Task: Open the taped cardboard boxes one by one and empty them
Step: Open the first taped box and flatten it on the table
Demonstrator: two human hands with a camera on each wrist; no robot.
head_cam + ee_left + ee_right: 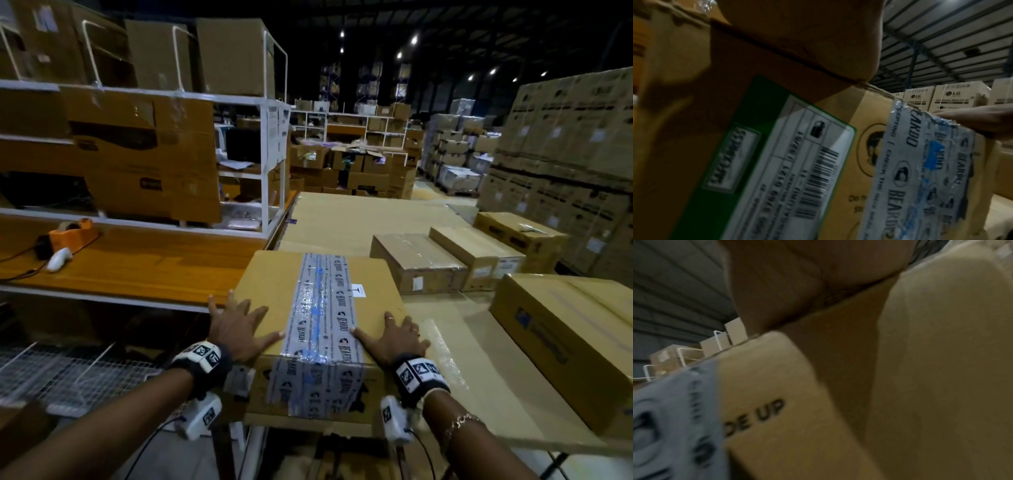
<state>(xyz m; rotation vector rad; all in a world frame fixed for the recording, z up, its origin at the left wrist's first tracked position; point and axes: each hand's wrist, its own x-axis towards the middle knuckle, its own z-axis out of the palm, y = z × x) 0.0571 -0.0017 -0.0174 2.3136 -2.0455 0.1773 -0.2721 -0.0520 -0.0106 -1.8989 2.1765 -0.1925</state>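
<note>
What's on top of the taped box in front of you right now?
On the taped box: both hands flat, left hand and right hand, either side of the printed grey tape strip, plus a small white label. The contents are hidden; the flaps are sealed.

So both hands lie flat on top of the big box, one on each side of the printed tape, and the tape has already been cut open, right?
Not quite: the printed tape is uncut, running whole across the top and down the front, as the head view shows. The left hand and right hand do lie flat on the big box, either side of it.
</note>
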